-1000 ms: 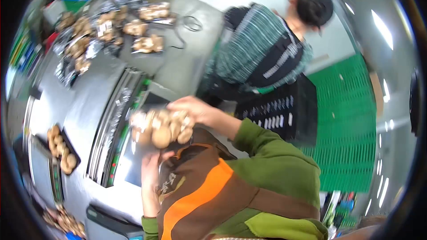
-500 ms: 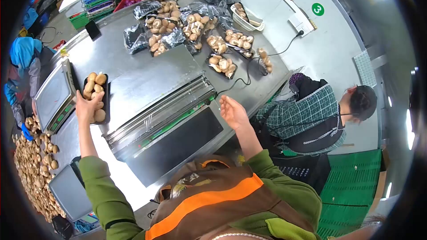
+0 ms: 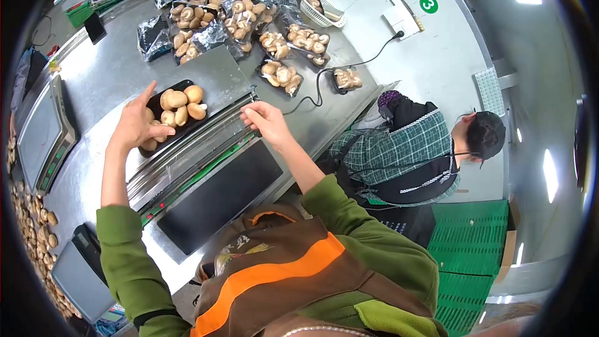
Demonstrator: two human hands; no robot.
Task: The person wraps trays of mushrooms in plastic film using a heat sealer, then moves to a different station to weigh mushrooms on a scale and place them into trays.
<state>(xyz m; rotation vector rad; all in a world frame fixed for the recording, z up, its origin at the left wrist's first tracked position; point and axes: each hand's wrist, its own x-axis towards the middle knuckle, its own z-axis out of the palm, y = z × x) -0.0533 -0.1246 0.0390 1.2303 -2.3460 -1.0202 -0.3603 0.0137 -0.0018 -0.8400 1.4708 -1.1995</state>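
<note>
My left hand (image 3: pixel 132 123) grips the left end of a black tray (image 3: pixel 198 125), thumb and forefinger spread around it. Several brown-capped mushrooms (image 3: pixel 177 97) fill the tray, which is over the metal plate of a film-wrapping machine (image 3: pixel 187 161). At the right end of the machine's rollers is my right hand (image 3: pixel 265 122), its fingertips pinched together. Whether clear film is between those fingers is too fine to make out. The machine's dark flat panel (image 3: pixel 219 196) lies in front of the rollers.
Packed mushroom trays (image 3: pixel 243 19) and a white basket (image 3: pixel 321 7) stand at the back. A scale (image 3: pixel 47 134) sits left, near loose mushrooms (image 3: pixel 37 237). A power cord (image 3: pixel 319 90) crosses the table. Another person (image 3: pixel 399 156) is at the right, by green crates (image 3: pixel 468 237).
My left hand has carried the mushroom tray right, from beside the scale to the wrapping machine. My right hand has come to the roller end and its fingers have closed. The view has shifted.
</note>
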